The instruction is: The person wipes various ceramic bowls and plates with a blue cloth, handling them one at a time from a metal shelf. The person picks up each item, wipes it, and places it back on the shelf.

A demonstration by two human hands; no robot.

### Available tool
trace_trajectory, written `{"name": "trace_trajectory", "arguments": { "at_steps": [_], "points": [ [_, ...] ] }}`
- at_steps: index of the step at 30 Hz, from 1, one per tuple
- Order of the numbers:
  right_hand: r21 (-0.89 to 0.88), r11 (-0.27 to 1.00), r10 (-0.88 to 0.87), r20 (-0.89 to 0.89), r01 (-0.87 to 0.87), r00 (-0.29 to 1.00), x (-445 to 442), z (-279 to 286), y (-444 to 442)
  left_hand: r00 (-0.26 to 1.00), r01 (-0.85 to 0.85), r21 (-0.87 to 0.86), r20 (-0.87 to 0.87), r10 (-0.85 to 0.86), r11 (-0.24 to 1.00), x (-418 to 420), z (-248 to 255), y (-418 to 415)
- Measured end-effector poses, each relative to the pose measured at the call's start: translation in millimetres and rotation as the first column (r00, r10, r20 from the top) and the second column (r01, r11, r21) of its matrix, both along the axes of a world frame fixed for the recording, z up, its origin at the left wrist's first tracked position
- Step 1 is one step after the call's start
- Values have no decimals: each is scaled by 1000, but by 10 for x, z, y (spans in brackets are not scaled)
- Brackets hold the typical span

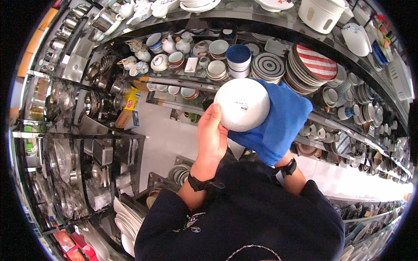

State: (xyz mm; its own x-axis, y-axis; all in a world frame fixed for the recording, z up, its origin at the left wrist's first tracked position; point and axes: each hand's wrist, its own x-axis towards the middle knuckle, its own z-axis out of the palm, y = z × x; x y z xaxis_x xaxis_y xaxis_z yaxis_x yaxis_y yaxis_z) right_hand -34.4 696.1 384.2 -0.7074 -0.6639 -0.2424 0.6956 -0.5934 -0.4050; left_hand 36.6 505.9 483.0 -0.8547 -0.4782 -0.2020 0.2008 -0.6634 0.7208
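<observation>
My left hand (211,140) grips the left rim of a round white ceramic dish (241,106), thumb on the near face and fingers behind. A small dark printed mark sits in the middle of the face turned towards me, which looks like the underside. A blue cloth (283,120) lies behind and against the dish's right side. It covers nearly all of my right hand (284,159), leaving only the part near the wrist in sight. The cloth hangs on that hand, whose fingers are hidden. Both hands are raised in front of my chest, before the crockery shelves.
Ahead, a shelf holds stacked blue-and-white bowls (238,58), ringed plates (268,67) and a leaning stack topped by a red-striped plate (316,62). A white container (321,14) stands above. Metalware fills the left rack (98,137). White plates (125,225) stand near my left elbow.
</observation>
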Motion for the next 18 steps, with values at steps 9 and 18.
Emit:
{"name": "trace_trajectory", "arguments": {
  "at_steps": [9, 18],
  "points": [
    [-7, 983, -181, -170, 183, 969, -66, 446, -327, 988, 143, -34, -52, -145, 989, -79, 141, 107],
    [82, 965, -207, -350, 250, 913, -215, 624, -285, 963, 221, -226, -101, -249, 949, -170, 66, 1]
  ]
}}
